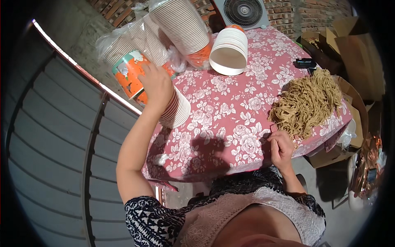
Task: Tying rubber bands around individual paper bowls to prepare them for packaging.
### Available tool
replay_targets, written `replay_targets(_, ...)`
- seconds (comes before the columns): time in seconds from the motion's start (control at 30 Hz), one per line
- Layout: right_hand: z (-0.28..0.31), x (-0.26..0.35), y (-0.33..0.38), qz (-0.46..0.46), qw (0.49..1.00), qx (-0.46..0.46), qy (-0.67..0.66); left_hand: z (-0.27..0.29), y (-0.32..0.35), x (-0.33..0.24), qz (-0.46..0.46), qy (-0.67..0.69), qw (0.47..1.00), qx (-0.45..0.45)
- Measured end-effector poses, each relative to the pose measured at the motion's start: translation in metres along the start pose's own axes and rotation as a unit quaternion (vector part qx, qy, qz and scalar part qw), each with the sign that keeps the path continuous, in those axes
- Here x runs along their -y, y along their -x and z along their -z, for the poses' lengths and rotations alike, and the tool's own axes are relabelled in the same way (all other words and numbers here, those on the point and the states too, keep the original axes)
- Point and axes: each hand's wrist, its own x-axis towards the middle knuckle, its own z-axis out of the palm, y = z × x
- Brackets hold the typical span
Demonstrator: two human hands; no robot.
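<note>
Floral table (226, 107), brick wall (282, 35) beyond. I see left hand (158, 87) at far left, fingers bent over orange tub (133, 72); can't tell if gripped. Right hand (282, 150) curled beside noodle pile (306, 105), right side; contents hidden. Progress, my read: far-middle tub stack (228, 57) unbagged; bagged stacks (181, 31) remain, noodles untubbed.

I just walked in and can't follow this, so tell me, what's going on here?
A person is at a cloth-covered table. Their left hand is at the orange-and-white stacked cups on the left; its grip is unclear. Their right hand, fingers curled, is at the near edge beside a pile of tan strands; whether it holds anything is hidden. Another stack of cups sits farther back, open end showing.
</note>
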Motion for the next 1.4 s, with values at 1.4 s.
replay_targets(1.4,-0.016,0.005,-0.006,0.028,0.983,0.025,0.181,-0.115,-0.121,-0.180,-0.131,0.424,0.885,-0.143)
